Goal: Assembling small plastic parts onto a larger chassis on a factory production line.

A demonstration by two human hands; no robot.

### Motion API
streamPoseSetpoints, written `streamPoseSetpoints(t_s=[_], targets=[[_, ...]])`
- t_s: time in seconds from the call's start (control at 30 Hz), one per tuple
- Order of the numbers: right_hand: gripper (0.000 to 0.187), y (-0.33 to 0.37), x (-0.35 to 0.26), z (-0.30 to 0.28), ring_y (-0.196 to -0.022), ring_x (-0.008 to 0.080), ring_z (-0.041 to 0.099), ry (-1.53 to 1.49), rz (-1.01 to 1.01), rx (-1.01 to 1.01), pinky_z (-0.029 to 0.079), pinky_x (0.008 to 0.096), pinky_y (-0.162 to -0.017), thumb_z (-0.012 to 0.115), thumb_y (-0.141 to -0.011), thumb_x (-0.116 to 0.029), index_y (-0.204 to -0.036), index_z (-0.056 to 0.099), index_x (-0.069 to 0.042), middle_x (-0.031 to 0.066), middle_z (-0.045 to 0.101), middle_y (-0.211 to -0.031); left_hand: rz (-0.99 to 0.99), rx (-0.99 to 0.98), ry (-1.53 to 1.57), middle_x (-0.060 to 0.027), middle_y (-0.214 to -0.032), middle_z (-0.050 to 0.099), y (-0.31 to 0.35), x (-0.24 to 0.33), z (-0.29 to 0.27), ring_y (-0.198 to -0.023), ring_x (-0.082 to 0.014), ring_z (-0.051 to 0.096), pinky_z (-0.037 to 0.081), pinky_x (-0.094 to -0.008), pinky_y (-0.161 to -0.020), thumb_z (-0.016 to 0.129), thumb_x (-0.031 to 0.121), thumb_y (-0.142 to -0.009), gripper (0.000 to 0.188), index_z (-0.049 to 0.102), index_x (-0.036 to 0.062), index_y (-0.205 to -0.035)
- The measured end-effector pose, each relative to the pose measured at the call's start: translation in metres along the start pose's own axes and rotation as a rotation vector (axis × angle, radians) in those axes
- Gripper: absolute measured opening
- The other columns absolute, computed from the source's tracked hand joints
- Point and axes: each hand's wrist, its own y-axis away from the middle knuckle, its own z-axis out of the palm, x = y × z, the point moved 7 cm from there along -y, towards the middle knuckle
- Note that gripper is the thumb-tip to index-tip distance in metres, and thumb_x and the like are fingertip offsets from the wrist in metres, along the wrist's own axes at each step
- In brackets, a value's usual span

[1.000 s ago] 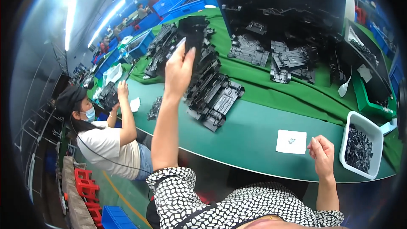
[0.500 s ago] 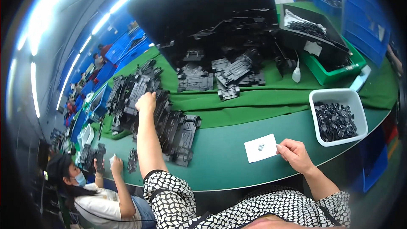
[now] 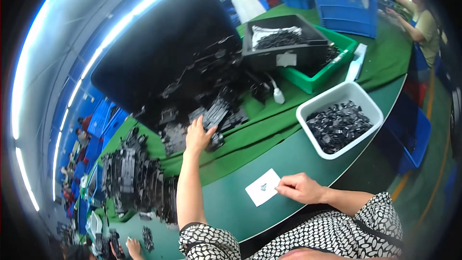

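My left hand (image 3: pixel 198 137) reaches forward over the table, its fingers apart at a grey-black moulded plastic part (image 3: pixel 217 113) in a loose pile. The fingertips seem to touch that part, but no grip on it shows. Behind the pile stands a large black bin (image 3: pixel 144 62) with more dark parts at its mouth. Near the table's front edge, my right hand (image 3: pixel 303 188) pinches the right corner of a white card (image 3: pixel 256 195) with a small dark printed mark. The card lies flat or just above the green tabletop; I cannot tell which.
Stacked black plastic parts (image 3: pixel 137 178) cover the left side. A white tub (image 3: pixel 355 142) of small black pieces stands at right. Behind it, a black tray (image 3: pixel 260 60) rests on a green crate (image 3: pixel 310 84). Other people work nearby, one hand (image 3: pixel 133 248) showing at lower left.
My left hand has gone from the stacked parts at left to the loose pile by the black bin. My view has swung right. My right hand keeps the card.
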Motion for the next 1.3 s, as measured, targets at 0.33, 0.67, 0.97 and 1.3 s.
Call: streamPoseSetpoints(t_s=[0.33,0.67,0.97,1.3], targets=[[0.022,0.015,0.017,-0.014,-0.062,0.0064,0.05,-0.056,0.124,-0.007,0.041,0.0237,-0.057,0.056,-0.092,-0.019,-0.087,0.064,0.0,0.0015,0.06,-0.07,0.034,0.014,-0.128,-0.0173,-0.102,0.059,0.0,0.025,-0.02,-0.098,-0.0343,0.054,0.047,-0.041,-0.083,0.074,0.026,-0.072,0.057,0.052,0.0057,-0.12],[0.022,0.005,0.006,-0.011,-0.06,0.0073,0.045,-0.125,0.037,-0.023,0.04,0.0272,-0.055,0.057,-0.091,-0.02,-0.085,0.061,0.0,0.0023,0.055,-0.064,-0.149,0.306,0.087,-0.0173,-0.114,0.056,0.092,0.018,-0.071,-0.105,-0.035,0.05,0.041,-0.0407,-0.092,0.076,0.017,-0.07,0.065,0.046,0.0023,-0.126],[0.019,-0.015,-0.029,-0.036,-0.06,0.0031,0.042,-0.039,-0.026,0.059,0.036,0.0211,-0.051,0.058,-0.091,-0.013,-0.08,0.059,0.003,-0.0024,0.051,-0.064,-0.042,0.446,0.256,-0.0169,-0.119,0.054,0.208,0.077,-0.103,-0.109,-0.0331,0.05,0.039,-0.0405,-0.095,0.078,0.004,-0.066,0.071,0.044,0.0003,-0.128],[0.027,-0.043,-0.018,-0.04,-0.078,0.0036,0.049,-0.381,0.041,0.147,0.041,0.0196,-0.069,0.058,-0.092,-0.02,-0.11,0.058,0.001,-0.0028,0.057,-0.089,0.187,0.386,0.284,-0.0184,-0.12,0.054,0.253,0.113,-0.109,-0.111,-0.0341,0.051,0.041,-0.041,-0.094,0.078,0.0,-0.063,0.075,0.04,0.0019,-0.129]])
